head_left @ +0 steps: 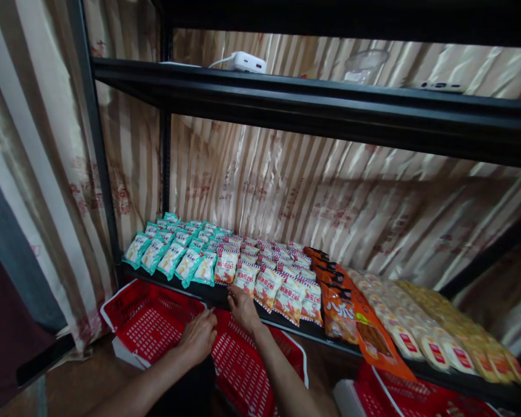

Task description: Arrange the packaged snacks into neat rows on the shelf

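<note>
My right hand (242, 308) reaches to the shelf's front edge. Its fingers are bent and closed at the lower edge of a white and red snack bag (245, 277) in the front row. Lower and to the left, my left hand (198, 335) is closed over the place where two red baskets meet; what its fingertips hold, if anything, is hidden. The left red basket (132, 315) has a white rim, and the other red basket (243, 359) lies beneath my right forearm. Teal snack bags (171, 258) stand in rows left of the white and red ones.
Orange snack packs (338, 310) and rows of pale packaged food (410, 336) fill the shelf's right part. Overhead runs a black shelf (286, 95) bearing a white charger (248, 62). Another red basket (408, 394) sits at lower right. A striped curtain (252, 174) hangs behind.
</note>
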The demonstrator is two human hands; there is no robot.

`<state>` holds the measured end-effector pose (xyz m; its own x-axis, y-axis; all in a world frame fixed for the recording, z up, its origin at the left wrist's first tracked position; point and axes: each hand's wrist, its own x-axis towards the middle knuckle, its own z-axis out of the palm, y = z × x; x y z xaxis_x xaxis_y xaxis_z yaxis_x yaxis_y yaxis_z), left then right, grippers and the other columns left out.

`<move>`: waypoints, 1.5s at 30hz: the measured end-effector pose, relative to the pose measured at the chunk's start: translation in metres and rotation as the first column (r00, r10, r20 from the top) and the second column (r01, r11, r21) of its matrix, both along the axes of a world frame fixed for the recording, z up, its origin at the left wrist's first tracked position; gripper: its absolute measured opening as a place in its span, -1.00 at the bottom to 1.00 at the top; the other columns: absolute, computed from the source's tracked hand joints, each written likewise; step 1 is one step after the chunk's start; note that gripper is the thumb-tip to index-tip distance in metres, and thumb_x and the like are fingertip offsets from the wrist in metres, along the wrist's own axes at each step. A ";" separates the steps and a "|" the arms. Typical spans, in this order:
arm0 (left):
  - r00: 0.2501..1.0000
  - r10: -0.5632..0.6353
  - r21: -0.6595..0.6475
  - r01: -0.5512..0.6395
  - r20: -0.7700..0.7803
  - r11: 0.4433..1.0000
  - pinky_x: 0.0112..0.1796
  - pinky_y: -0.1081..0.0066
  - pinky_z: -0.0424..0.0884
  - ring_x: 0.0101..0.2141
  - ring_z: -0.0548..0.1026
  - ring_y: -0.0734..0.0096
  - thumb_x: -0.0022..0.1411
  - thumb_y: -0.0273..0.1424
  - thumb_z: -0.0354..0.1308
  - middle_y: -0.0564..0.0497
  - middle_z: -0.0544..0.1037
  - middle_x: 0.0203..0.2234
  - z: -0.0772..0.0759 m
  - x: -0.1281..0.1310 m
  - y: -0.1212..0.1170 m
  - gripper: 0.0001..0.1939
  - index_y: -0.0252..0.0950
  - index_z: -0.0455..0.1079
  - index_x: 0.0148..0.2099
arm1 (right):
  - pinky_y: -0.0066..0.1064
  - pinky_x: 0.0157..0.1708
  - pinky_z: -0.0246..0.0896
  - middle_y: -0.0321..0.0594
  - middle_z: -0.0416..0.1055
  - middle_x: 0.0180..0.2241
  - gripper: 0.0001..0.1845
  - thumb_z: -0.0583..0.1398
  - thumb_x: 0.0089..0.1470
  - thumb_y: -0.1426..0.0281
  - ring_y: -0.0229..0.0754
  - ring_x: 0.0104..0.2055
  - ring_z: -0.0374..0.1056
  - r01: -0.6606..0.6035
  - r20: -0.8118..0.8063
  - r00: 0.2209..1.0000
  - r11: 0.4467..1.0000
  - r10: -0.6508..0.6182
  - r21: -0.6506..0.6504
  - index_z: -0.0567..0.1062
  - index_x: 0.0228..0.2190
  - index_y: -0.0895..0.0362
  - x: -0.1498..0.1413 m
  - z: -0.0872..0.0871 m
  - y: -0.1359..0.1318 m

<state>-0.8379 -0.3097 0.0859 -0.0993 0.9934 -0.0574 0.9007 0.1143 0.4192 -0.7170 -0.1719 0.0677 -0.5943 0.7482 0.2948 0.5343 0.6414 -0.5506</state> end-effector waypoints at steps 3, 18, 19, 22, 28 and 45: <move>1.000 -0.002 -0.007 0.002 0.021 1.000 -0.12 0.48 0.27 -0.13 0.42 0.41 0.18 -0.55 -0.02 -0.02 0.45 -0.16 -0.004 -0.014 0.002 -0.81 -0.26 0.30 -0.17 | -0.27 0.05 0.21 -0.06 0.42 -0.01 -0.59 0.03 0.09 0.47 -0.13 0.03 0.34 -0.021 0.013 1.000 1.000 0.021 0.002 0.43 -0.03 0.17 -0.012 0.008 0.004; 0.990 -0.038 0.033 0.034 0.133 0.999 -0.25 0.53 0.26 -0.22 0.47 0.45 0.12 -0.52 0.02 0.08 0.51 -0.29 0.013 -0.072 -0.015 -0.90 -0.20 0.24 -0.32 | -0.29 -0.07 0.27 -0.06 0.50 -0.13 -0.62 0.03 0.10 0.38 -0.06 -0.08 0.42 -0.010 0.074 0.997 1.000 0.009 0.009 0.48 -0.08 0.12 -0.053 0.052 -0.058; 0.987 -0.071 0.041 0.066 0.143 0.997 -0.24 0.54 0.26 -0.23 0.47 0.46 0.11 -0.53 0.02 0.10 0.53 -0.29 0.017 -0.073 -0.013 -0.88 -0.19 0.24 -0.31 | -0.32 -0.11 0.29 -0.11 0.51 -0.17 -0.62 0.04 0.09 0.38 -0.07 -0.11 0.43 -0.034 0.094 0.995 0.999 0.032 0.012 0.49 -0.08 0.08 -0.053 0.060 -0.063; 0.984 -0.117 0.118 0.102 0.133 0.988 -0.25 0.54 0.26 -0.25 0.48 0.48 0.12 -0.52 0.01 0.15 0.54 -0.30 0.037 -0.076 -0.009 -0.87 -0.16 0.24 -0.31 | -0.38 -0.21 0.32 -0.17 0.53 -0.23 -0.65 0.06 0.10 0.35 -0.10 -0.19 0.45 -0.037 0.107 0.994 0.998 0.033 0.044 0.50 -0.10 0.02 -0.055 0.096 -0.075; 0.970 -0.133 0.380 0.047 0.204 0.924 -0.32 0.56 0.23 -0.32 0.47 0.51 0.20 -0.46 -0.01 0.15 0.52 -0.39 0.112 -0.083 -0.023 -0.92 -0.19 0.27 -0.32 | -0.30 -0.04 0.26 -0.11 0.48 -0.09 -0.59 0.02 0.15 0.26 -0.08 -0.03 0.39 -0.043 -0.022 0.999 0.997 0.045 0.056 0.46 -0.03 0.07 -0.054 0.173 -0.107; 0.935 -0.354 0.489 0.304 0.010 0.818 -0.35 0.48 0.19 -0.33 0.46 0.44 0.24 -0.38 -0.04 0.11 0.52 -0.42 0.165 -0.071 -0.049 -0.84 -0.21 0.33 -0.36 | -0.34 -0.20 0.33 -0.15 0.53 -0.25 -0.58 0.04 0.14 0.21 -0.10 -0.19 0.44 0.100 -0.116 0.990 0.984 -0.083 0.150 0.49 -0.07 0.13 -0.019 0.219 -0.133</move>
